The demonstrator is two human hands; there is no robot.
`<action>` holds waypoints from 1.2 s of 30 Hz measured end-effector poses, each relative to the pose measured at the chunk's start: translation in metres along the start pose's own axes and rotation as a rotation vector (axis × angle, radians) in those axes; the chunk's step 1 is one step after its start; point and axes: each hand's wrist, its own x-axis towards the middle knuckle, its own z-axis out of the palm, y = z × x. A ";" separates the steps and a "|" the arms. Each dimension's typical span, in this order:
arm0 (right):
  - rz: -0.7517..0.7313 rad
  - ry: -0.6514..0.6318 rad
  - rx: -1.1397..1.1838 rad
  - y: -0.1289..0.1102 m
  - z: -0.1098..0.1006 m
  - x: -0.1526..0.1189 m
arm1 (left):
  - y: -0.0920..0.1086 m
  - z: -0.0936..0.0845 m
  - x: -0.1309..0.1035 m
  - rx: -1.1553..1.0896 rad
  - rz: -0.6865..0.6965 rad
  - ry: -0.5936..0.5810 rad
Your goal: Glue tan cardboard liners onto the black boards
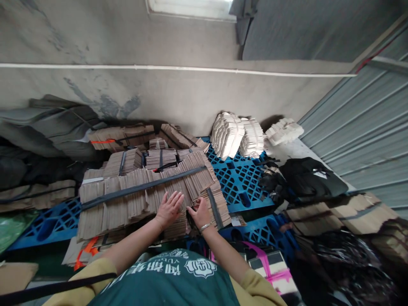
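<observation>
A long stack of brown cardboard pieces [123, 206], bound lengthwise by a dark grey strap [143, 187], lies in front of me. My left hand [171, 209] rests flat on its near side, fingers stretched out. Beside it, my right hand [200, 213] has its fingers bent and drawn together at the gap near a smaller strapped cardboard bundle [223, 206]. What those fingertips pinch, if anything, is hidden; something dark shows just below them. A bracelet circles the right wrist.
More strapped cardboard bundles [127, 136] lie behind, by the wall. White bundles [227, 135] stand on a blue plastic pallet [237, 182]. Black bags [312, 180] and further cardboard [314, 219] are to the right. Pink-strapped boxes [277, 272] sit close at my right.
</observation>
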 end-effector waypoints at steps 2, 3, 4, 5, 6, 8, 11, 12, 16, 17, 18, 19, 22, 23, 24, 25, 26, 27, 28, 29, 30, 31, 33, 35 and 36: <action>0.019 -0.048 0.025 0.000 0.004 -0.004 | 0.000 -0.001 0.001 -0.003 -0.024 -0.002; 0.009 -0.067 0.018 0.000 0.006 -0.007 | 0.000 -0.002 0.002 -0.004 -0.041 -0.010; -0.009 -0.076 -0.002 -0.001 0.009 -0.010 | 0.000 -0.004 0.002 -0.005 -0.058 -0.026; -0.027 -0.074 -0.032 -0.001 0.012 -0.013 | -0.002 -0.005 0.003 -0.005 -0.071 -0.052; -0.042 -0.062 -0.069 0.000 0.016 -0.016 | -0.003 -0.008 0.003 -0.003 -0.076 -0.087; -0.059 -0.027 -0.156 0.000 0.025 -0.020 | -0.009 -0.013 0.003 0.004 -0.071 -0.164; -0.080 0.020 -0.264 0.002 0.035 -0.021 | -0.019 -0.017 -0.004 0.019 -0.079 -0.214; -0.090 0.030 -0.282 0.003 0.037 -0.020 | -0.022 -0.017 -0.007 0.024 -0.088 -0.206; -0.140 0.013 -0.259 0.007 0.030 -0.014 | -0.025 -0.013 -0.018 0.037 -0.098 -0.156; -0.150 0.000 -0.245 0.007 0.027 -0.013 | -0.024 -0.012 -0.020 0.039 -0.097 -0.146; -0.154 -0.009 -0.238 0.007 0.025 -0.012 | -0.022 -0.011 -0.021 0.040 -0.096 -0.138; -0.153 -0.010 -0.237 0.007 0.024 -0.012 | -0.020 -0.011 -0.021 0.038 -0.095 -0.130; -0.135 0.030 -0.252 0.005 0.029 -0.016 | -0.015 -0.011 -0.020 0.015 -0.081 -0.097; -0.130 0.048 -0.252 0.005 0.031 -0.017 | -0.015 -0.011 -0.019 0.007 -0.061 -0.088; -0.127 0.063 -0.251 0.006 0.034 -0.017 | -0.014 -0.012 -0.018 0.000 -0.029 -0.085; -0.128 0.069 -0.250 0.008 0.035 -0.017 | -0.015 -0.012 -0.016 -0.006 0.012 -0.086; -0.134 0.063 -0.248 0.010 0.035 -0.015 | -0.015 -0.012 -0.015 -0.012 0.055 -0.092; -0.145 0.045 -0.244 0.012 0.034 -0.013 | -0.017 -0.011 -0.014 -0.018 0.096 -0.099; -0.159 0.018 -0.235 0.015 0.032 -0.010 | -0.018 -0.011 -0.013 -0.024 0.128 -0.104; -0.176 -0.014 -0.223 0.018 0.029 -0.008 | -0.020 -0.010 -0.014 -0.029 0.148 -0.103; -0.191 -0.045 -0.210 0.019 0.026 -0.006 | -0.021 -0.009 -0.014 -0.033 0.157 -0.095; -0.198 -0.070 -0.199 0.020 0.023 -0.005 | -0.022 -0.008 -0.015 -0.038 0.161 -0.083; -0.183 -0.091 -0.197 0.019 0.020 -0.007 | -0.024 -0.006 -0.018 -0.049 0.161 -0.054; -0.141 -0.061 -0.231 0.014 0.024 -0.012 | -0.026 -0.005 -0.019 -0.061 0.164 -0.031; -0.117 -0.031 -0.258 0.012 0.028 -0.016 | -0.026 -0.004 -0.019 -0.067 0.172 -0.024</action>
